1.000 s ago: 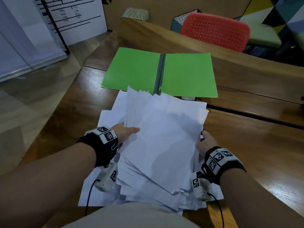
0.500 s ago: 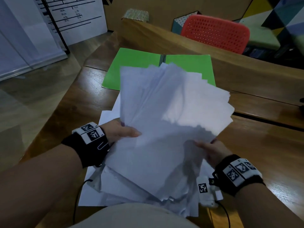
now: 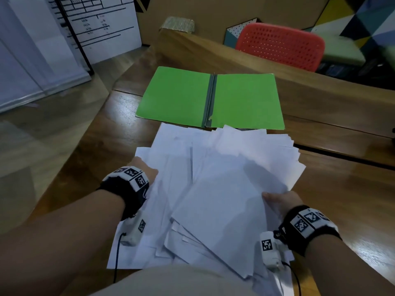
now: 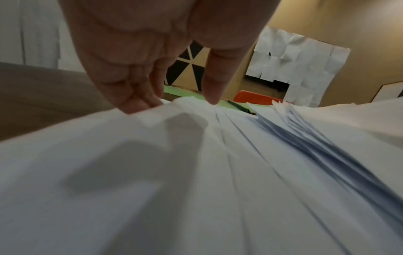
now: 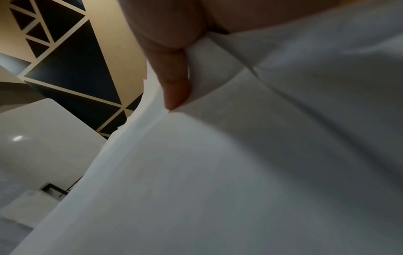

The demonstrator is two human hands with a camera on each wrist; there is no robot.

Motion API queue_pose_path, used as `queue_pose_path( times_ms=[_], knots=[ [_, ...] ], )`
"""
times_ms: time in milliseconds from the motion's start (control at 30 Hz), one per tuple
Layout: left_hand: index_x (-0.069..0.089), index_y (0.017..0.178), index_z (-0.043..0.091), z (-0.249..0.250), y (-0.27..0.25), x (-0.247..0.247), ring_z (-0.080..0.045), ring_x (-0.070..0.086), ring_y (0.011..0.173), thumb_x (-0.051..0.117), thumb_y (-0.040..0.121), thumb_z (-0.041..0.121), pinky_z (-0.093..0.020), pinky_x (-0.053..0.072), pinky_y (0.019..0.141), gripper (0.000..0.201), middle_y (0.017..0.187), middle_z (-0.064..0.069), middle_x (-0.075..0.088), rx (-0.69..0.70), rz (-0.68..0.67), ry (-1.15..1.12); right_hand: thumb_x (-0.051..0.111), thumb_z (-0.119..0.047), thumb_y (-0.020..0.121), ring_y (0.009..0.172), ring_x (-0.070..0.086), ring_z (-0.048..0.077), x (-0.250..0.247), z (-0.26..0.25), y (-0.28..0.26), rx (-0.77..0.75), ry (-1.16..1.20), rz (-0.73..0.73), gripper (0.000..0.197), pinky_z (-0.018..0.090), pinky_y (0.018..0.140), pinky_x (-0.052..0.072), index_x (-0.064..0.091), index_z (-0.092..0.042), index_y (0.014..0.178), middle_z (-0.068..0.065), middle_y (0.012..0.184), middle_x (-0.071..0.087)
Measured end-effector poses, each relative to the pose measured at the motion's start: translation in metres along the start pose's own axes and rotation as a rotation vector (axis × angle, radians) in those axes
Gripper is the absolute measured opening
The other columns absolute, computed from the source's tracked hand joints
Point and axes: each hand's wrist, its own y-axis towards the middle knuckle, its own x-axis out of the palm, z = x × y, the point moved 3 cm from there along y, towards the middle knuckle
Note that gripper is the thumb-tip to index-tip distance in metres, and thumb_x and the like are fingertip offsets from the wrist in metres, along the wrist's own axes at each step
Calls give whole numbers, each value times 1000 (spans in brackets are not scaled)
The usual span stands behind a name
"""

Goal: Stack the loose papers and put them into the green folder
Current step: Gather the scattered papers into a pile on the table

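The green folder (image 3: pixel 209 97) lies open and flat on the wooden table (image 3: pixel 342 189), beyond the papers. A messy, fanned pile of loose white papers (image 3: pixel 213 189) lies between my hands, its far edge reaching the folder's near edge. My left hand (image 3: pixel 147 169) is at the pile's left side. In the left wrist view its hand (image 4: pixel 181 101) has straight fingers (image 4: pixel 139 101) touching a sheet's edge, with the thumb just over the papers (image 4: pixel 196 172). My right hand (image 3: pixel 275 199) grips the pile's right edge. The thumb (image 5: pixel 174 89) presses on the bent papers (image 5: pixel 240 172); the other fingers are hidden beneath.
A raised wooden ledge (image 3: pixel 320 92) runs behind the folder, and a red perforated chair (image 3: pixel 280 45) stands past it. A white board with printed lines (image 3: pixel 102 24) leans at the far left. The table's left edge drops to the floor (image 3: pixel 42 146).
Half a second ago both hands held the pile up, tilted over the folder. Now the pile is back down flat on the table and the whole folder shows again.
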Motion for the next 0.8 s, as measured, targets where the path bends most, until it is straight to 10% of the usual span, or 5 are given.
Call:
queue_pose_path(
  times_ms=[133,467,633,800],
  knots=[
    [55,118,8,20,-15,7,-29,57,105,60,82,39,-29,41,85,48,124,-11,59,162,-128,-55,78,-22,71,88,66,37,4,0,1,-20,-12,21,47,38,77,51,62,9,103,20,98,68],
    [54,115,15,34,-36,32,-23,59,94,70,77,13,-31,47,87,41,108,-3,63,363,-299,-354,86,-21,57,90,66,41,0,10,7,27,75,-75,55,55,91,50,65,7,99,22,94,70],
    [58,113,16,38,-53,31,-39,60,103,62,67,12,-55,45,98,46,114,-17,64,302,-439,-788,83,-20,53,75,68,39,1,0,-12,12,162,-173,42,53,85,53,68,6,82,16,67,73],
    [43,128,20,56,-72,40,-23,58,108,71,73,33,-33,43,94,63,118,-1,60,554,-318,-515,86,-30,56,84,67,44,19,-11,-19,-28,102,-122,59,59,85,52,66,13,91,26,86,71]
  ],
)
